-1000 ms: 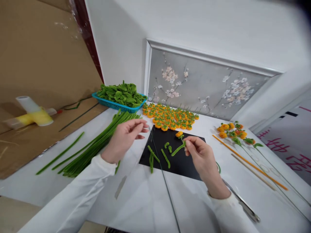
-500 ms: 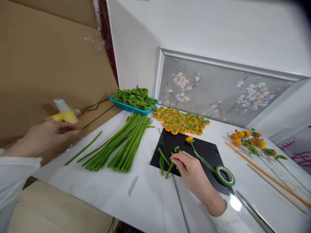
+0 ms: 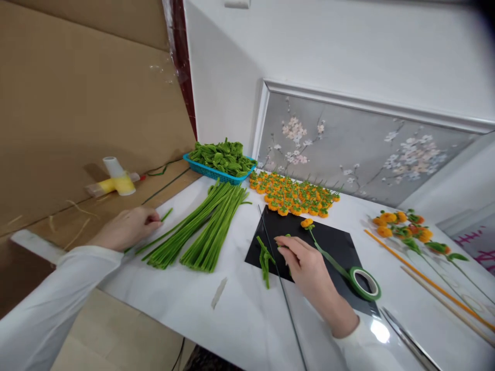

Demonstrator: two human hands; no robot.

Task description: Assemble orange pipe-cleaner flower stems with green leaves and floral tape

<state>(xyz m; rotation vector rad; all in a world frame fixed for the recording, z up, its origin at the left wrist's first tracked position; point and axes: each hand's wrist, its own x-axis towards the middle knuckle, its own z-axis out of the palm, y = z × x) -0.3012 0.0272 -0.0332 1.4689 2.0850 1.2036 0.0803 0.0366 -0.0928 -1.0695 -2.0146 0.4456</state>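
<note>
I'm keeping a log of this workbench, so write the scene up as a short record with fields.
left hand: over a lone green stem; grip unclear
right hand: over the black sheet, near short green pieces; grip unclear
basket: blue, heaped with green leaf-like pieces
stem bundle: green, on the white tabletop
flower heads: orange, behind the black sheet
tape roll: green, at the sheet's right edge

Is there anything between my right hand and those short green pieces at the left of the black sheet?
Yes, the thin dark rod runs across the black sheet, between your right hand and most of the short green pieces. Nothing else visible stands between them.
</note>
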